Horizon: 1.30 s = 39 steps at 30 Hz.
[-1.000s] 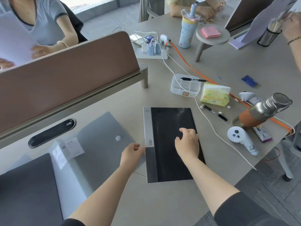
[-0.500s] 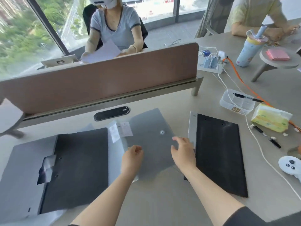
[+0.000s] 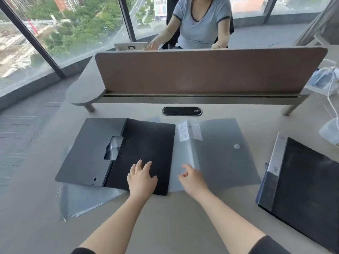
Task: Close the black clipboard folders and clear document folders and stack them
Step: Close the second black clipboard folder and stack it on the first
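An open black clipboard folder [image 3: 146, 143] lies flat at centre left, its grey inner cover [image 3: 88, 149] spread to the left. My left hand [image 3: 142, 178] rests palm down on its black right half, fingers apart. Right of it lies a clear document folder [image 3: 223, 153] with a round snap button. My right hand [image 3: 193, 180] hovers over that folder's left edge, fingers loosely curled, holding nothing. A closed black clipboard folder [image 3: 308, 180] with a grey spine sits at the far right. Another clear folder [image 3: 82, 200] pokes out from under the open black one.
A brown divider screen [image 3: 201, 70] on a metal shelf crosses the desk behind the folders, with a black cable port [image 3: 181, 111] below it. A person in a grey shirt sits beyond it. White cables and a power strip [image 3: 324, 79] lie at the far right. The desk's left edge drops to the floor.
The view has swung left. My hands left the closed black folder, crossed the clear folder, and my left hand now lies on the open black folder.
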Motion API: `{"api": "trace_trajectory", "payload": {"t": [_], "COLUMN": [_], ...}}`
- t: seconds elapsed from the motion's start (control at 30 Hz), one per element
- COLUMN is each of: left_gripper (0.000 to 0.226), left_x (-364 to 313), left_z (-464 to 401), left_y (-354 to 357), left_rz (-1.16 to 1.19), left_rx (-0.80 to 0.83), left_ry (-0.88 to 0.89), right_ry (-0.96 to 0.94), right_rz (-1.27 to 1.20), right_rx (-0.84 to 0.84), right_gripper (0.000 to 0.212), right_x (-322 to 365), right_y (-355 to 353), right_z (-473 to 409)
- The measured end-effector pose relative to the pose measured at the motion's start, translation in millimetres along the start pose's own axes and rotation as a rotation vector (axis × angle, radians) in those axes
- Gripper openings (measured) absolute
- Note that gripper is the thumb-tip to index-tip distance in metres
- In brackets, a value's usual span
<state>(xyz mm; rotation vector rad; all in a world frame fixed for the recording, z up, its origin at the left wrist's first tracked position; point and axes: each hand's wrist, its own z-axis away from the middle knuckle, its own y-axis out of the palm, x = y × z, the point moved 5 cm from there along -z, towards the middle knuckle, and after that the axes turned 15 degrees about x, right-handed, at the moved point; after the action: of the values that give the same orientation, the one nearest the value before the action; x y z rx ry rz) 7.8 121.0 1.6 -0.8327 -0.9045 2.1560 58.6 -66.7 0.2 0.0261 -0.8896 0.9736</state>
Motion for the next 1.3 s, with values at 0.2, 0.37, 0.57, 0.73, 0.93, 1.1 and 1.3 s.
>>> {"api": "trace_trajectory", "payload": {"t": [0.2,0.37,0.57,0.73,0.93,1.1,1.3], "left_gripper": [0.070,0.067,0.060,0.058,0.054,0.047,0.042], "left_x": [36,51,55,56,58,59,68], "left_z": [-6,-10,-14,-16,-14,-12,-9], "left_y": [6,13,9,7,2,-5,-27], "left_rz": [-0.007,-0.019,-0.043,-0.058,-0.067,-0.040,0.082], "left_rx": [0.110,0.123,0.112,0.101,0.062,0.015,-0.051], "left_ry": [-0.033,0.003,0.026,0.044,0.066,0.096,0.140], "right_ry": [0.138,0.213,0.295,0.336,0.256,0.213,0.038], "right_rz": [-0.078,-0.204,-0.364,-0.487,-0.491,-0.529,-0.476], "right_rx": [0.016,-0.046,-0.098,-0.099,-0.122,-0.149,-0.079], "right_gripper": [0.047,0.015,0.010,0.007,0.005,0.012,0.019], "right_x": [12,18,6,12,20,24,53], "right_y": [36,51,61,60,58,55,43], "right_z": [-17,-26,-46,-40,-38,-34,-27]}}
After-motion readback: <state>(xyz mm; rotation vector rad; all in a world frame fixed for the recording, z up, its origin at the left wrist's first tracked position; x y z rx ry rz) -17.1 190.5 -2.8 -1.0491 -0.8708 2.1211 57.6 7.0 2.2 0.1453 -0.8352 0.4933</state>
